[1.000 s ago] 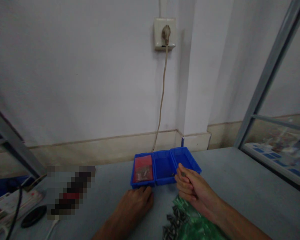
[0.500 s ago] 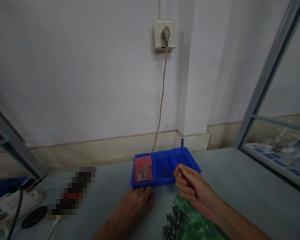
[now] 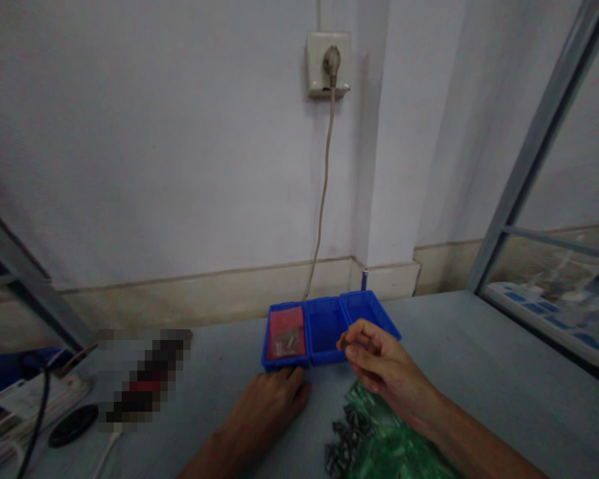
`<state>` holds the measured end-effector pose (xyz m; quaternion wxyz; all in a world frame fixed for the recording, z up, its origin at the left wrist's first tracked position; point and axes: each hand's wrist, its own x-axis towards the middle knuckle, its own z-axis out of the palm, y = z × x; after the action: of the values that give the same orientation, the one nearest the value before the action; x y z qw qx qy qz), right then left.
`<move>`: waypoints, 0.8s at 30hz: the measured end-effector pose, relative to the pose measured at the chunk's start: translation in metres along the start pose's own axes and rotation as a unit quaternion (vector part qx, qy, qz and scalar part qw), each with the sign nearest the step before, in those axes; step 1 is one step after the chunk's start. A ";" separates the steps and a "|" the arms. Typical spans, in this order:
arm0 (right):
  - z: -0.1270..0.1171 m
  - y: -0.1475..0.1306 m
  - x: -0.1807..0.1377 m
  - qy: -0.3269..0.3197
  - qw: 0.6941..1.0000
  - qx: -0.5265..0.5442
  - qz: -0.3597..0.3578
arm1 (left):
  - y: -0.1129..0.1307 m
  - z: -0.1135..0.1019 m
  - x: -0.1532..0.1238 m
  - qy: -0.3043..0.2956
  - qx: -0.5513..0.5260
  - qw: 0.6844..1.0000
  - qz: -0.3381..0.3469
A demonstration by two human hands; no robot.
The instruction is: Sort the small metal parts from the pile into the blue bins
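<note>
My right hand (image 3: pixel 379 366) hovers over the front edge of three blue bins, its thumb and fingers pinched on a small dark part (image 3: pixel 343 342). That part hangs above the middle bin (image 3: pixel 324 329). The left bin (image 3: pixel 285 336) holds a red bag with small metal pieces. The right bin (image 3: pixel 369 309) is partly hidden by my fingers. My left hand (image 3: pixel 274 406) lies palm down on the grey table, fingertips touching the left bin's front. A pile of small dark parts (image 3: pixel 344 449) lies on a green plastic bag (image 3: pixel 394 446) under my right forearm.
A cable (image 3: pixel 324 186) runs from a wall socket (image 3: pixel 328 63) down behind the bins. At the left lie a white power strip (image 3: pixel 34 399), a black disc (image 3: pixel 72 424) and a pixelated object. A metal frame post (image 3: pixel 534 146) and a tray of blue bins stand at the right.
My right hand has moved left and a little forward, bringing the pinched part from over the right bin to over the middle bin. My left hand has stayed in place.
</note>
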<state>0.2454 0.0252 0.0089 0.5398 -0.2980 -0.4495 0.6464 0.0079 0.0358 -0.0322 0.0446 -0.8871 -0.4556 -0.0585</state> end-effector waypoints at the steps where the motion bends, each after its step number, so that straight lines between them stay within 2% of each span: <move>1: 0.000 0.000 0.000 0.001 1.000 -0.006 0.000 | 0.000 0.000 0.000 -0.002 0.000 1.000 0.002; 10: -0.001 -0.002 0.000 -0.017 1.000 0.004 0.023 | 0.001 -0.002 0.000 -0.010 0.005 1.000 0.008; 15: 0.001 -0.004 -0.001 -0.023 0.998 0.039 0.042 | 0.003 -0.004 0.000 -0.023 0.014 1.000 0.002; 18: -0.001 -0.003 -0.001 -0.026 0.996 0.060 0.056 | 0.002 -0.002 -0.001 -0.008 0.013 1.000 0.006; 24: -0.004 -0.003 0.002 -0.062 0.987 0.128 0.075 | 0.002 -0.002 -0.002 -0.014 0.014 1.000 0.007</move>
<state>0.2503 0.0279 0.0101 0.4944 -0.2181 -0.3721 0.7547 0.0082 0.0324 -0.0302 0.0515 -0.8905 -0.4504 -0.0396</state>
